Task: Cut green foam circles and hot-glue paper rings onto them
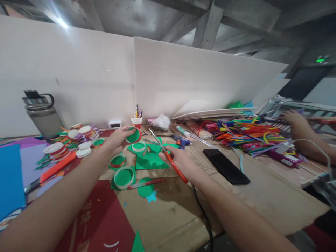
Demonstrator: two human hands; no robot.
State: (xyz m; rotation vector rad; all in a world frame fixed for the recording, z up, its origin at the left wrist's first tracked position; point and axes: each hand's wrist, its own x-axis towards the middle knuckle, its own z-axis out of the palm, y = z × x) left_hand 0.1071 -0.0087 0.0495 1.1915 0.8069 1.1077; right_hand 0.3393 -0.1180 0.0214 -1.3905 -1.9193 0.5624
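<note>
My left hand [121, 138] is closed on a small round cup [134, 135] with a green inside and a red side, held tilted above the table. My right hand [181, 161] grips red-handled scissors [175, 168], their blades pointing up and left, a short distance right of the cup. Below and between my hands lies green sheet material [152, 161]. Rings with green insides, such as the white-rimmed ring [123, 177], sit left of it. A green disc [146, 187] and a red pen [147, 183] lie in front.
A black phone [226, 166] lies on the right, before a pile of colourful pipe cleaners [249, 134]. A grey bottle [43, 115] stands at the left. A blue glue gun [182, 142] rests behind my right hand. Another person's hand [291, 118] reaches in at far right. A black cable [203, 213] crosses the front.
</note>
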